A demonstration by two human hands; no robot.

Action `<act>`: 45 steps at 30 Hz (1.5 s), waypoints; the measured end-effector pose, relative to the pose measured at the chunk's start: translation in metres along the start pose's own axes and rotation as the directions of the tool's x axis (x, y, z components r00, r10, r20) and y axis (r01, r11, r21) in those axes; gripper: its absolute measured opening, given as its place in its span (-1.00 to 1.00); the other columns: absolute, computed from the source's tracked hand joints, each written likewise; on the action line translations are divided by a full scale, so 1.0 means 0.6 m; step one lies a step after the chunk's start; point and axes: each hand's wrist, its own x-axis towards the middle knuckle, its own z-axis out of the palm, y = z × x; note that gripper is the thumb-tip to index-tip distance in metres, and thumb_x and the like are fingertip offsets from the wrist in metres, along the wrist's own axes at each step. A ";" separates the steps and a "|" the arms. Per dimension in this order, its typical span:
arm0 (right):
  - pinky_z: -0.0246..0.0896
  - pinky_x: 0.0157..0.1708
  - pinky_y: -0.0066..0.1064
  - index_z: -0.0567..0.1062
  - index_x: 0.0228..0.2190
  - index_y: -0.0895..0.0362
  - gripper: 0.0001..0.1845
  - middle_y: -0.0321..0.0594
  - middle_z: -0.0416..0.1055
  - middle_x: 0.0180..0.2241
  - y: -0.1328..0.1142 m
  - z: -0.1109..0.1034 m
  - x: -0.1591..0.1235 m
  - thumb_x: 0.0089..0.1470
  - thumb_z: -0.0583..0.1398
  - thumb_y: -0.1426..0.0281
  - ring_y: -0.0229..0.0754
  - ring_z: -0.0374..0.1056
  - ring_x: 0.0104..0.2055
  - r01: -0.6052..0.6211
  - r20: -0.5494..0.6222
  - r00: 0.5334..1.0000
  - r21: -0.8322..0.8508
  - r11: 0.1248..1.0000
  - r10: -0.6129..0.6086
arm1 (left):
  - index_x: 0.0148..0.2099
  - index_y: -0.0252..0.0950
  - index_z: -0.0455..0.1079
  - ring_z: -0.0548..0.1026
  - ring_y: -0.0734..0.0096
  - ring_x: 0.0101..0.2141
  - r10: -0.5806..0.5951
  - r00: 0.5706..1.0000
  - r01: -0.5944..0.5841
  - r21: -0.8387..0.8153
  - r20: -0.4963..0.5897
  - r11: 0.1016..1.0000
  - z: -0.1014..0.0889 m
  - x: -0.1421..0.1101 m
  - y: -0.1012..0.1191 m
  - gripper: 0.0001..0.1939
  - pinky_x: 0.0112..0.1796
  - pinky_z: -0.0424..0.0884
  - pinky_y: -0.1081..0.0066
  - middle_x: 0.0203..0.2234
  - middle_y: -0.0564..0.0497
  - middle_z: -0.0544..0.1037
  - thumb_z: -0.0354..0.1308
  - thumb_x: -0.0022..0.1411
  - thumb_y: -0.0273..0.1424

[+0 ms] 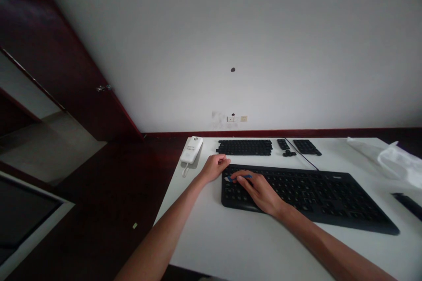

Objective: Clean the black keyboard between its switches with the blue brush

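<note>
1 black keyboard (pixel 323 193) lies on the white table (pixel 211 237), slightly angled, right end nearer the camera; pale spots show across its key field. 1 small brush (pixel 248 176), blue handle and white tip, is pinched in the right hand (pixel 260 189), fingers closed on it, tip down at the keyboard's upper left area. Left hand (pixel 215 167) sits at the keyboard's far left corner, fingers curled; cannot tell whether it grips the edge or just rests there. Both forearms bare. Thin dark cable (pixel 301 156) runs from the keyboard's back edge toward the far side of the table. Behind the keyboard, black keycaps in 4 groups: large block (pixel 244 147) at left, small block (pixel 282 144), little cluster (pixel 289 153) just in front of that, wider block (pixel 306 147) at right, past the cable. White device (pixel 191 150) with a loop strap lies at the table's far left, near the left hand. Right side: crumpled white plastic bag (pixel 400 162), and a dark object (pixel 409 204) cut off by the frame. Beyond: pale wall (pixel 165 52) with 3 socket plates (pixel 244 118) and 2 dark holes, dark red door (pixel 75 66) at left.
</note>
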 end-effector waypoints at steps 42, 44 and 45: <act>0.31 -0.14 -0.35 0.52 -0.18 0.06 -0.66 -0.20 0.52 -0.26 0.011 -0.015 0.043 0.44 -0.02 0.27 -0.13 0.45 -0.21 0.049 0.141 0.989 0.020 0.999 -0.051 | -0.58 -0.27 0.17 0.17 0.48 -0.60 -0.179 0.963 0.226 0.244 -0.203 0.943 0.047 0.034 0.011 -0.64 -0.46 -0.03 0.37 -0.69 0.12 0.27 0.11 0.21 -0.26; 0.31 -0.16 -0.35 0.53 -0.18 0.07 -0.66 -0.20 0.52 -0.27 0.012 -0.015 0.043 0.44 -0.02 0.27 -0.13 0.45 -0.23 0.040 0.155 0.987 -0.003 0.999 -0.039 | -0.57 -0.27 0.15 0.17 0.50 -0.59 -0.164 0.975 0.196 0.224 -0.153 0.955 0.038 0.033 0.011 -0.63 -0.47 -0.01 0.38 -0.69 0.13 0.25 0.11 0.22 -0.26; 0.31 -0.16 -0.35 0.53 -0.18 0.07 -0.66 -0.20 0.52 -0.26 0.012 -0.015 0.044 0.44 -0.02 0.27 -0.13 0.45 -0.23 0.042 0.166 0.985 -0.007 0.999 -0.040 | -0.56 -0.28 0.15 0.17 0.50 -0.58 -0.156 0.980 0.180 0.212 -0.123 0.961 0.034 0.033 0.011 -0.62 -0.47 0.00 0.39 -0.68 0.13 0.24 0.10 0.23 -0.25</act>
